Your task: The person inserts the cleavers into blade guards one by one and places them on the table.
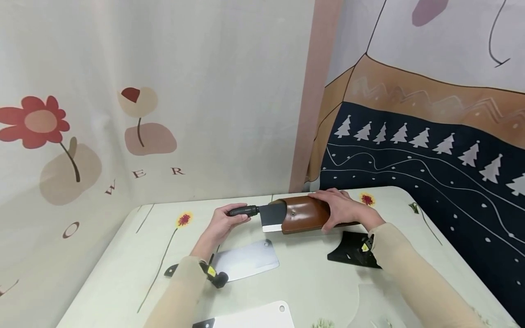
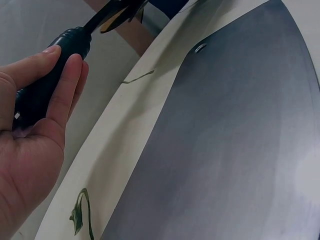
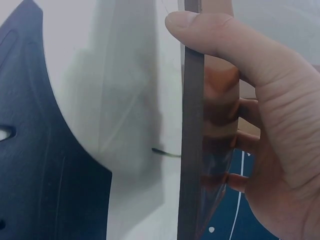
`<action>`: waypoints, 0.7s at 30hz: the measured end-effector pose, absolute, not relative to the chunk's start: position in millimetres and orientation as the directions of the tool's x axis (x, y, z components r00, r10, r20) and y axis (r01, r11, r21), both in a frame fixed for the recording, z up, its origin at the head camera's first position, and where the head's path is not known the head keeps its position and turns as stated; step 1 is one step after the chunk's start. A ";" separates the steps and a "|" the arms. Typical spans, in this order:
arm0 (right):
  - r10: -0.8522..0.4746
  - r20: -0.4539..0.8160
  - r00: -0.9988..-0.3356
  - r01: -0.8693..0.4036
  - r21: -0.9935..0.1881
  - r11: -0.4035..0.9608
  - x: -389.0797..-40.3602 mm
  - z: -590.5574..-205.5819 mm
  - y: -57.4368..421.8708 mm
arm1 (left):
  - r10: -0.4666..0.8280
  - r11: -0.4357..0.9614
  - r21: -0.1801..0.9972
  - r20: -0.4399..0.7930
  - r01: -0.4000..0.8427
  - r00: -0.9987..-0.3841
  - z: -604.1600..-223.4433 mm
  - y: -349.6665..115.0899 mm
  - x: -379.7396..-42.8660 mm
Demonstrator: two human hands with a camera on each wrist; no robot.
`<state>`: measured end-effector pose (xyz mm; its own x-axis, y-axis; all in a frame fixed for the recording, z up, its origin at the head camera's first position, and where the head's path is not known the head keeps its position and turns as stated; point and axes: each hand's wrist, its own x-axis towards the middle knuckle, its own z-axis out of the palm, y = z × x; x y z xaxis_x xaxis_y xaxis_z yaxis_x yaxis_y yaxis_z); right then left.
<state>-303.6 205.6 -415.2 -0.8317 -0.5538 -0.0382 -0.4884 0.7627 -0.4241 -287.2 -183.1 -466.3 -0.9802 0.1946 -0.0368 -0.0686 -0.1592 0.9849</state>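
Observation:
My left hand grips the black handle of a cleaver, thumb and fingers wrapped round it in the left wrist view. The cleaver's dark blade, bright along its lower edge, sits partly inside a brown leather sheath; the rest of the blade is hidden in it. My right hand holds the sheath at its far end, thumb on the near edge and fingers over the other side. In the right wrist view the sheath's edge stands between the thumb and the fingers.
A second cleaver lies flat beneath my left forearm, its blade large in the left wrist view. Nearer the front edge lies another cleaver, partly out of frame. A black sheath rests under my right wrist. Printed curtains hang behind the table.

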 end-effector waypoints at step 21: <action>-0.576 -0.032 -0.817 -0.523 -0.380 0.763 -308.8 -417.3 177.3 | 0.173 -0.144 0.989 -0.011 -0.036 -0.985 -469.1 -158.3 -298.5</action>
<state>-308.8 177.3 -417.3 -0.8171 -0.5756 -0.0323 -0.5226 0.7631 -0.3801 -298.5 -158.3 -469.1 -0.9849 0.1728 -0.0108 -0.0361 -0.1439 0.9889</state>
